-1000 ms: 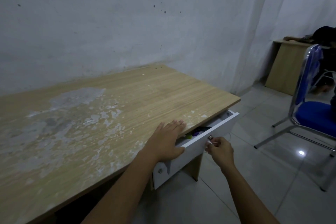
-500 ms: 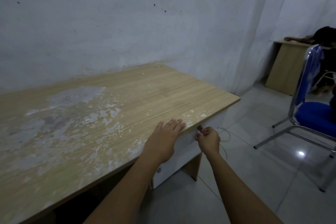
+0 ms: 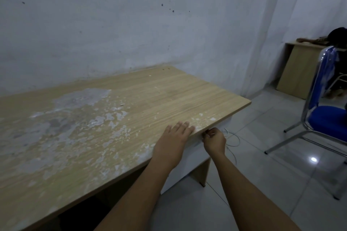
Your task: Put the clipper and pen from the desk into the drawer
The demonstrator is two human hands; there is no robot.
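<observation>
Taking the desk point(image 3: 169, 95) as landmark: nearest, at its front edge, the left hand point(image 3: 173, 141) lies flat and open on the worn top, holding nothing. Just below that edge the right hand point(image 3: 214, 139) is curled against the white drawer point(image 3: 195, 155) front, apparently pinching its pull or a thin string; which one cannot be told. The drawer sits pushed in under the top. No clipper or pen shows on the desk, so both are judged to be inside, and the task looks essentially finished. Beyond the desk stands a blue chair point(image 3: 326, 118).
</observation>
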